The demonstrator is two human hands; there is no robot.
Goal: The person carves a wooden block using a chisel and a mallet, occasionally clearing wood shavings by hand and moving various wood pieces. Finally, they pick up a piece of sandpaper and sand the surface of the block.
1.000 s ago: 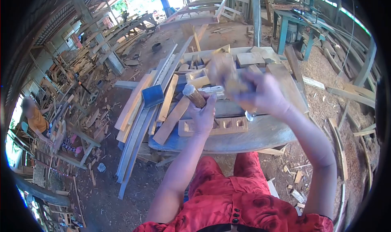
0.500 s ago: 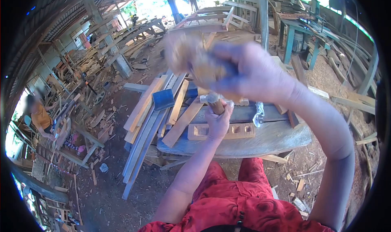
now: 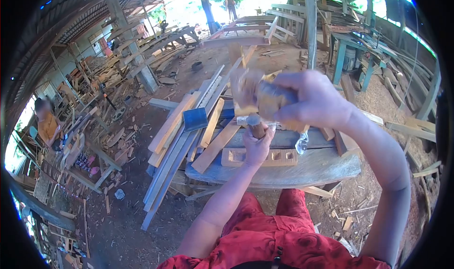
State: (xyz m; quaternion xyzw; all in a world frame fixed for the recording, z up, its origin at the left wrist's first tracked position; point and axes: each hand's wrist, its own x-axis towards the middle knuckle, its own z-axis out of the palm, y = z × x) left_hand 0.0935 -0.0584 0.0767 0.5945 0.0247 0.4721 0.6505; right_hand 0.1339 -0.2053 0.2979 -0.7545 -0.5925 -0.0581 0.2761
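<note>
My left hand [image 3: 258, 149] is wrapped round the wooden handle of a chisel [image 3: 255, 124], which stands roughly upright over a light wooden block [image 3: 283, 158]. Square holes are cut in the block's top; the chisel's blade is hidden behind my hand. Above and to the right, my right hand [image 3: 316, 99] grips a wooden mallet [image 3: 249, 88], smeared by motion. The mallet's head hangs just above the chisel's butt, apparently apart from it. The block lies on a thick grey plank bench [image 3: 326, 169].
Long boards [image 3: 182, 148] lean across the bench's left side, with a dark blue square piece [image 3: 195, 119] on them. A crumpled clear plastic piece [image 3: 301, 143] lies right of the block. At far left sits another person [image 3: 47, 127]. A teal machine table [image 3: 352, 49] stands back right.
My right hand has lowered the mallet toward the chisel's butt. My left hand keeps its grip on the chisel. The view has shifted slightly.
</note>
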